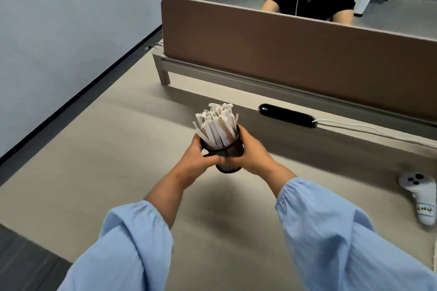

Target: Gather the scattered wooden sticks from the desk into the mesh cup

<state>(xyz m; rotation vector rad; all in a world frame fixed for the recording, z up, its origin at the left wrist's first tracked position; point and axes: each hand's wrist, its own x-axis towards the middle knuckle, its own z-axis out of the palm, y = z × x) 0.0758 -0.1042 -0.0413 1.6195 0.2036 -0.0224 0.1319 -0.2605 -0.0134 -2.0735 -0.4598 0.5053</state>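
light-blue sleeves (pixel 132 250) fill the bottom of the frame, nearest the camera. at mid-frame the left hand (pixel 195 157) and right hand (pixel 251 152) are closed around the dark mesh cup (pixel 228 151) from either side, both equally near it. the wooden sticks (pixel 216 126) are packed inside, long axes upright and leaning slightly toward the upper left. whether the cup rests on the desk (pixel 113 149) cannot be told; its base is partly hidden. no loose sticks are seen. a white controller (pixel 422 198) lies at the right edge.

Beige desk (pixel 99 172): white controller (pixel 419 196) lying right; black cable port (pixel 287 116) at back.
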